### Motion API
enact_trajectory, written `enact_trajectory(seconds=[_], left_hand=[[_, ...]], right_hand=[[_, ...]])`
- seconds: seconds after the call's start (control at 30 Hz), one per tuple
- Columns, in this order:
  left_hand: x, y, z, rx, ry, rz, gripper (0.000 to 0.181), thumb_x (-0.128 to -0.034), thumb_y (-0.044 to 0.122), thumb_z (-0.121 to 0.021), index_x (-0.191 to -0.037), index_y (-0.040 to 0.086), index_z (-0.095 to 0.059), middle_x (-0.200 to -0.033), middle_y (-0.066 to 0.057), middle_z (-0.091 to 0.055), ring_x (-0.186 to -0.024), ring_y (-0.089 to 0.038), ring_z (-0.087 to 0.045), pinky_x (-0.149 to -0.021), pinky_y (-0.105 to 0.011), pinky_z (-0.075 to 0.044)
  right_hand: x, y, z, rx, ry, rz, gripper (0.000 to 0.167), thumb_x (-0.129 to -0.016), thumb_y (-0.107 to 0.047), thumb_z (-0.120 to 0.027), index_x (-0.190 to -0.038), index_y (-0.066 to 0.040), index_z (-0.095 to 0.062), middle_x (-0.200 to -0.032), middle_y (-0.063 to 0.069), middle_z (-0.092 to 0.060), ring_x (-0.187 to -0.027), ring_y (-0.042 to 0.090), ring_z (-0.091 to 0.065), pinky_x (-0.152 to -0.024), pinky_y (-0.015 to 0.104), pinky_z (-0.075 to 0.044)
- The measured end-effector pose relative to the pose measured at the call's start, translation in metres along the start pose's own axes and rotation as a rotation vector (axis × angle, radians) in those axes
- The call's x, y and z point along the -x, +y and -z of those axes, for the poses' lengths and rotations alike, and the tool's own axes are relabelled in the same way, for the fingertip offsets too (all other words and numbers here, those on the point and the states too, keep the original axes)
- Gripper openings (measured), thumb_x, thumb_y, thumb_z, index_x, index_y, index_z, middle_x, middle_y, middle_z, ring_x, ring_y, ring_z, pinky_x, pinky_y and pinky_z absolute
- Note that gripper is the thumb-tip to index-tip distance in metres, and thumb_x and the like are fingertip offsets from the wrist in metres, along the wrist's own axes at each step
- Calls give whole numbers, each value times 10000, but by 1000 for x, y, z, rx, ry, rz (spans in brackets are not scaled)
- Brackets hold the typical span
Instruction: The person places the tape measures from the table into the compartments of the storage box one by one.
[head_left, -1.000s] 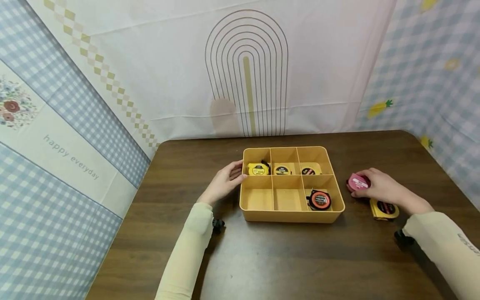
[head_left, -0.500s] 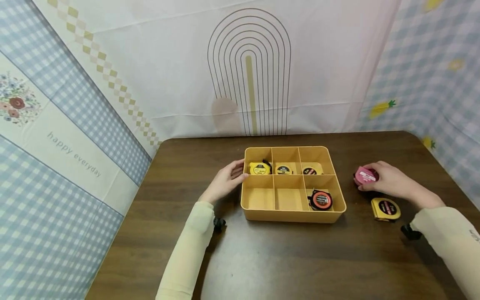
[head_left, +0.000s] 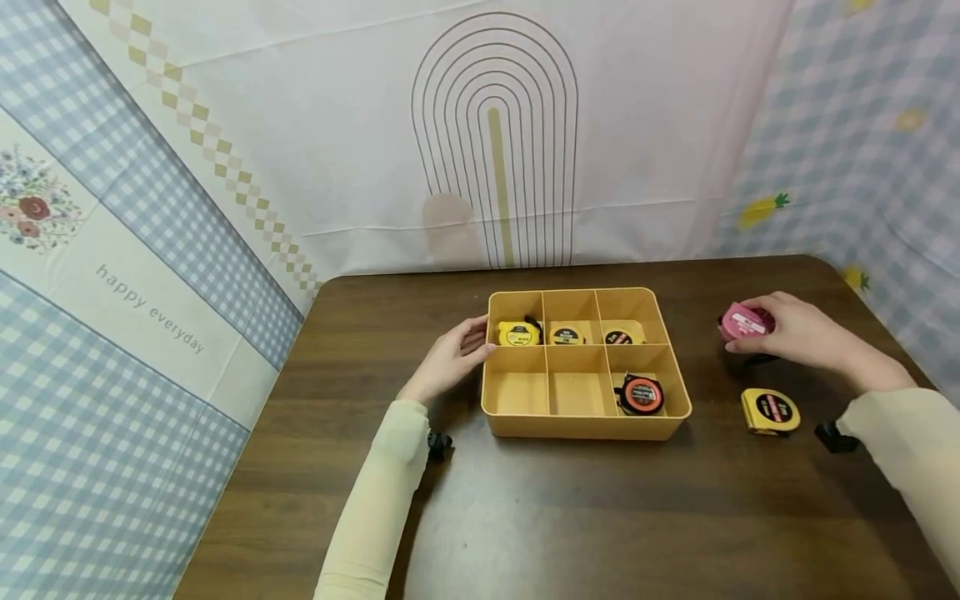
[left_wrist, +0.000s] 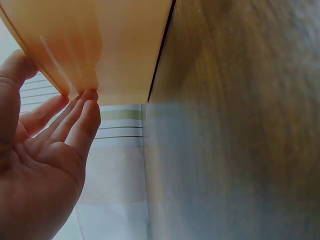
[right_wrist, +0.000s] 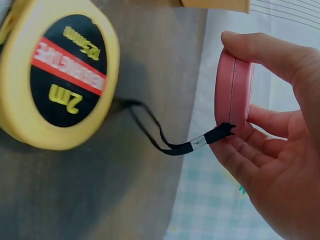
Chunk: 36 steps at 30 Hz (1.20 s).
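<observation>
My right hand [head_left: 802,333] holds a pink tape measure [head_left: 744,321] to the right of the box, thumb on one side and fingers on the other. From its case hangs a black wrist strap [right_wrist: 160,145] in a loop. My left hand [head_left: 447,360] rests against the left wall of a yellow box [head_left: 585,427] divided into compartments; its fairly straight fingers [left_wrist: 82,120] touch the outside and the thumb lies at the rim. A yellow tape measure [head_left: 772,411] lies on the table below my right hand, and it looms large in the right wrist view.
In the box's back row sit a bright yellow tape measure [head_left: 520,333] and two paler ones [head_left: 567,335]. A black and orange tape measure [head_left: 641,394] lies in the front right compartment. The brown table [head_left: 585,517] ends at a patterned cloth [head_left: 645,125] behind.
My right hand has carried the pink tape measure away from the box, rightward and toward the back of the table, uncovering the yellow tape measure. The left hand has stayed at the box.
</observation>
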<state>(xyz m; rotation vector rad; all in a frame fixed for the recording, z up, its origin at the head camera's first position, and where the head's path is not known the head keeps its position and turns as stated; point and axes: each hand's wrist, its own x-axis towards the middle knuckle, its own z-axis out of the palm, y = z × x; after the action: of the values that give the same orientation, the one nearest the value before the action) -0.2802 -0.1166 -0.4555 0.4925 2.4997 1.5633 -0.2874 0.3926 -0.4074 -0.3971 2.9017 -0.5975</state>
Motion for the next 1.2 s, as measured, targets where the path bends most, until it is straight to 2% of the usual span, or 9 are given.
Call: enact_trajectory(seconds=[0.33,0.63,0.93,1.2], left_hand=[[0,1,1,17,5,3,570,-995,182,-665,-1496,19,-445,-1492,-151,-495,-1341,-248,-519,-1076,-320,-446],[0,0,0,28,7,-13,579,-995,189,-666,-1498,11,-441,-1490,-173,-494,-1340,-267,-521,-1071,-323,-451],[-3,-2,-2,17,5,-26,565,-999,164,-656,-1492,-7,-440,-1490,-188,-491,-1340,-270,-521,-1081,-332,-444],[1,-2,-1,15,7,-14,570,-1001,182,-657,-1493,-5,-440,-1490,-187,-492,-1336,-266,-525,-1076,-321,-446]], right_hand=[[-1,-2,20,15,24,2,865,-850,-442,-802,-1365,167,-466,-1210,334,-497,-1008,405,-545,-775,510,-467],[-7,-12,29,41,47,38,821,-856,-436,-799,-1371,123,-489,-1190,280,-519,-971,358,-550,-757,481,-460],[-13,-30,37,76,74,89,790,-838,-417,-817,-1349,109,-526,-1185,283,-535,-947,340,-564,-728,461,-473],[-18,-52,44,90,57,138,792,-837,-418,-817,-1368,89,-521,-1178,248,-541,-943,314,-557,-729,448,-472]])
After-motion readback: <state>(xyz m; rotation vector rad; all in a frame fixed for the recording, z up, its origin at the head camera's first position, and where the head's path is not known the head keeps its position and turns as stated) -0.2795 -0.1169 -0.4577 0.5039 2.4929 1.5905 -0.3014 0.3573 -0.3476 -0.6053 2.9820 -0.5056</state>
